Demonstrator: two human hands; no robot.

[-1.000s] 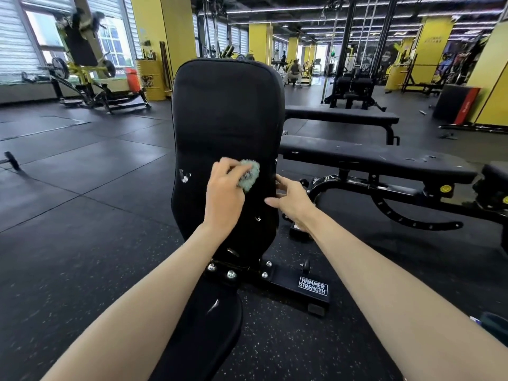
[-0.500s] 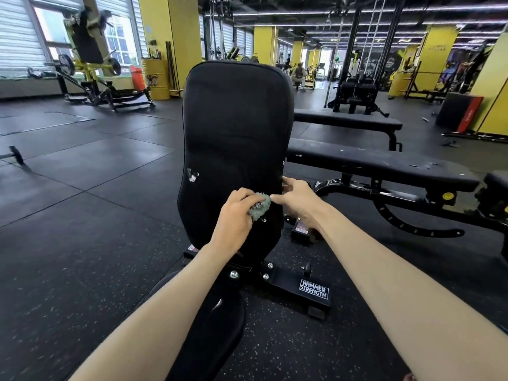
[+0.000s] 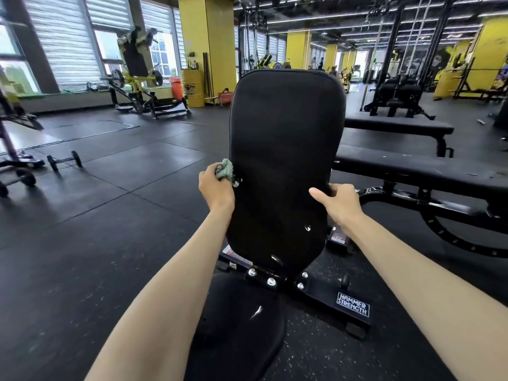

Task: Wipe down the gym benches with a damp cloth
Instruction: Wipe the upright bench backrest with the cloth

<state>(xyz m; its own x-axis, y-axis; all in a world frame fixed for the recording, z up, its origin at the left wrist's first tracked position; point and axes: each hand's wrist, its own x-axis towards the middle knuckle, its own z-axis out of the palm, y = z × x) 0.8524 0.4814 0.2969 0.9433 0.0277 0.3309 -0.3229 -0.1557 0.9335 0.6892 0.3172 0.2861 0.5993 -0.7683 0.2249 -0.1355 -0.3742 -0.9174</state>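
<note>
Left hand [image 3: 217, 188] gripped a bunched green cloth [image 3: 224, 168], fingers curled round it. The cloth was pressed on the left edge of the backrest [image 3: 283, 149], about mid-height. Right hand [image 3: 339, 200] held the backrest's right edge, slightly lower. Its fingers wrapped behind the edge and the thumb lay straight across the front face.

The backrest stood upright, black, with a few small pale marks low on its front. Tears or glare, couldn't tell.

Seat pad [image 3: 242, 325] sat directly below the backrest, nearest the camera. Base foot [image 3: 353, 303], labelled HAMMER STRENGTH, ran out on the floor from the backrest's bottom right, with bolts at the joint.

Right of the backrest was a flat bench [image 3: 412, 171], close by, and a second flat bench [image 3: 395, 125] stood behind that one.

Left of the backrest, a dumbbell [image 3: 64, 160] lay on the floor, well apart. Farther back on the left were a yellow machine [image 3: 137, 70] by the windows and a yellow pillar [image 3: 209, 37].
</note>
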